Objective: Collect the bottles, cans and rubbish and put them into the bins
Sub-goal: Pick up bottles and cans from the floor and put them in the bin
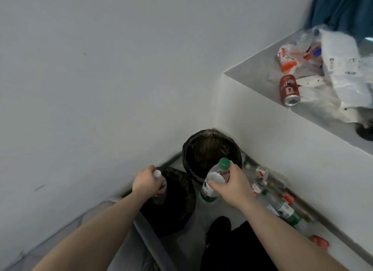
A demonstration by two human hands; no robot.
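Two bins lined with black bags stand in the wall corner, a far bin (203,137) and a near bin (181,208). My left hand (144,181) grips a clear bottle with a white cap (159,188) by its neck, right over the near bin's opening. My right hand (232,187) grips a clear bottle with a green cap and green label (212,186), held tilted just in front of the far bin. Several more bottles (282,206) lie on the floor along the right wall. A red can (288,90) lies on the ledge at upper right.
A heap of plastic bags and wrappers (333,69) fills the ledge (252,77) behind the can. A blue curtain (343,10) hangs at top right. My dark shoe and trouser leg (232,246) are on the floor below the bins. White walls close the corner.
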